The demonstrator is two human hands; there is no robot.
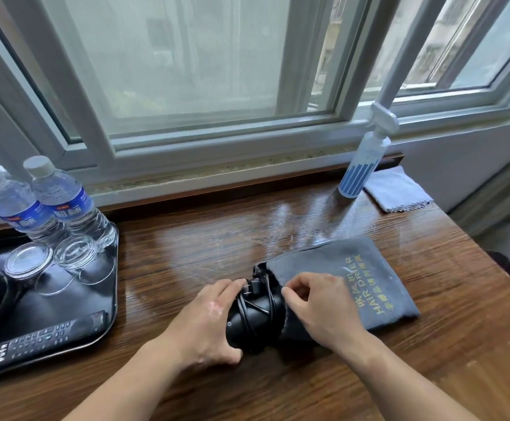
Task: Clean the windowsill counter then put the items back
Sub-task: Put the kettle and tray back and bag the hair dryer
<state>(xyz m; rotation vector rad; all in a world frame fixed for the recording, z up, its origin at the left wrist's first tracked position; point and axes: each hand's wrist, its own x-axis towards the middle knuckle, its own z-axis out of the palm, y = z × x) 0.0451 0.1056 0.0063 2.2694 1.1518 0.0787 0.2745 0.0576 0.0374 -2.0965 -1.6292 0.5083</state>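
Far left: 1 black tray (50,311) carrying 2 capped water bottles (68,199) at its back edge, 2 glasses (29,261) mouth-down just in front of them, and 1 remote (47,338) at the near side.

Centre of wooden counter (187,253): left hand (205,323) curled round 1 black hair dryer (253,320), cord wound about it, lying on the counter. Right hand (317,302) pinches the open mouth of 1 grey bag (360,278) at the dryer.

Far right, by the window: 1 spray bottle (363,165) upright, 1 folded cloth (396,189) just beside it.
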